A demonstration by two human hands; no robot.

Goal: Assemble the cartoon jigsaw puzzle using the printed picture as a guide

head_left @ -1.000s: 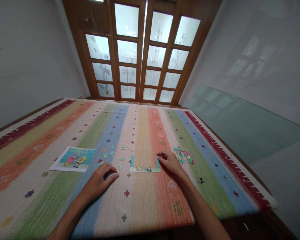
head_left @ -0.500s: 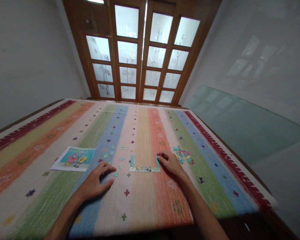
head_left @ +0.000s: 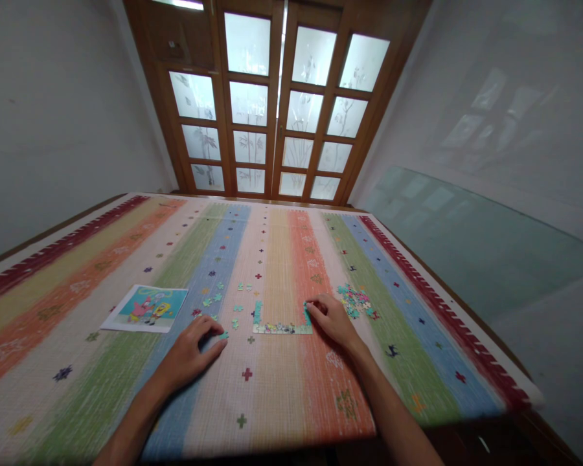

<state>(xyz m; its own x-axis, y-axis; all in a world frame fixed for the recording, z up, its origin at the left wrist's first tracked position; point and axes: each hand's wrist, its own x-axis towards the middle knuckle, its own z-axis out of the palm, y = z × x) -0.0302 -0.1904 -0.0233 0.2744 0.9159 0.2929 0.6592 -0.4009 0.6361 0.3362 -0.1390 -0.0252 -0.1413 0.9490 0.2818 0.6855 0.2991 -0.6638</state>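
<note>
Near the centre of the frame, a partly joined jigsaw border (head_left: 282, 329) lies flat on the cloth in a squared U: a straight, multicoloured bottom row with two short teal sides rising from its ends. The right hand (head_left: 328, 316) is bent at the wrist, thumb and fingertips drawn narrowly together at the top of the border's right side; whether they grip the teal piece there cannot be told.

Left of centre, the left hand (head_left: 193, 346) curves loosely, leaving a narrow gap between thumb and forefinger, with a small knobbed teal puzzle piece (head_left: 224, 335) at their tips; whether it is pinched or only touched is unclear. Above this hand, loose teal pieces (head_left: 238, 308) with rounded tabs and notches are scattered over the pink and blue stripes. Right of the right hand sits a jumbled heap of puzzle pieces (head_left: 354, 301), teal mixed with pink and yellow.

At centre left lies a glossy-looking cartoon print (head_left: 146, 309) on white-edged paper. Everything rests on a striped tablecloth (head_left: 276, 388) with a coarse, woven-looking pattern and small cross motifs. Across the top stand wooden doors (head_left: 275, 129) with rectangular frosted panes bearing plant designs.
</note>
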